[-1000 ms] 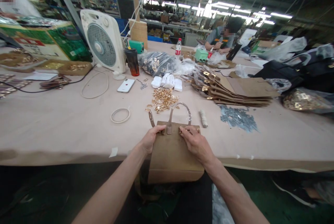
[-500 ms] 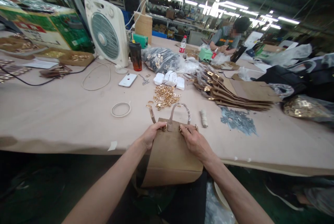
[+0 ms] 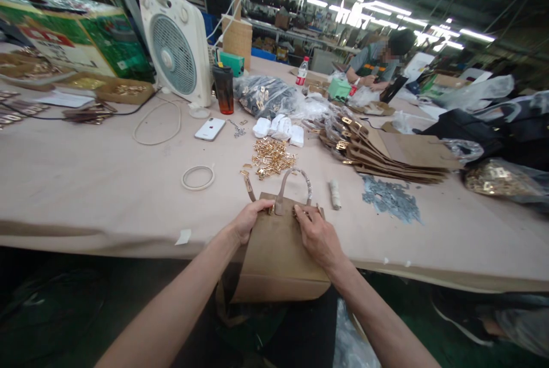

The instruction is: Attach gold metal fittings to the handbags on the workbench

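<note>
A tan handbag (image 3: 278,248) leans against the table's front edge, its base towards me and its looped, partly wrapped handle (image 3: 295,176) lying over the tabletop. My left hand (image 3: 249,220) grips the bag's upper left edge, thumb on the front by a small gold fitting (image 3: 271,208). My right hand (image 3: 316,234) is closed at the upper right of the bag, its fingertips pinching at another gold fitting that they partly cover. A strap end with a gold buckle (image 3: 247,181) sticks out beyond the left corner. Just past the handle lies a pile of gold hardware (image 3: 273,156).
A tape roll (image 3: 198,177), a phone (image 3: 210,128) and a fan (image 3: 175,48) are on the left. To the right lie a small beige roll (image 3: 335,194), grey pieces (image 3: 392,198) and stacked tan bag panels (image 3: 394,154). A co-worker (image 3: 377,59) sits across the table.
The right hand has shifted slightly left and down, its fingers still at the fitting. The left hand keeps its hold, and the bag has barely moved.
</note>
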Demonstrator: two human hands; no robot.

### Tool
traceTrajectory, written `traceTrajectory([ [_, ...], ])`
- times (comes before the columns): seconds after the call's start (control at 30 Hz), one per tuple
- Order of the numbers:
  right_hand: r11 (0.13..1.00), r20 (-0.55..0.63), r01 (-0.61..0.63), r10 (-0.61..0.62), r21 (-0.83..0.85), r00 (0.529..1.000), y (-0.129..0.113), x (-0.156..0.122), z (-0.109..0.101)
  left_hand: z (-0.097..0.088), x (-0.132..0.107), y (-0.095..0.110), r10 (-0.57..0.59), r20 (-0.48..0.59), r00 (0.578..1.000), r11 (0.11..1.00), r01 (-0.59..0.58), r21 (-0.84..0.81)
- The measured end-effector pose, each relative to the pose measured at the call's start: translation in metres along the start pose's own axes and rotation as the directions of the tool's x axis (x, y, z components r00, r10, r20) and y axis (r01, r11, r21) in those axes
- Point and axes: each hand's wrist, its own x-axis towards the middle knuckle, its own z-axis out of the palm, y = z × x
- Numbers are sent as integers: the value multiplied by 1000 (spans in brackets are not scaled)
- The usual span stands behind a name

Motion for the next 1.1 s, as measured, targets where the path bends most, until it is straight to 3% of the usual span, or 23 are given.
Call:
traceTrajectory([
  [0.23,997,34,27,-25,-75,999,-2,1,-1,0,1,-2,37,4,999,999,-37,13],
  [0.5,980,-50,-22,13,-198,999,-18,5,-2,2,-2,-2,41,-28,999,998,-40,56],
  [0.67,964,-20,-13,8,-264,1000,-26,4,-1,0,0,-3,50,-8,999,998,-50,28],
  [0.93,929,123,14,34,-370,992,-55,-5,5,-4,-1,-4,43,62,997,999,-43,1],
  [1.03,956,113,-46,82,-291,990,-51,-9,8,-1,-3,-3,42,41,998,999,-42,5],
  [1.1,985,58,-100,109,-143,992,-41,-12,9,1,-4,-4,41,62,997,999,-40,-15],
])
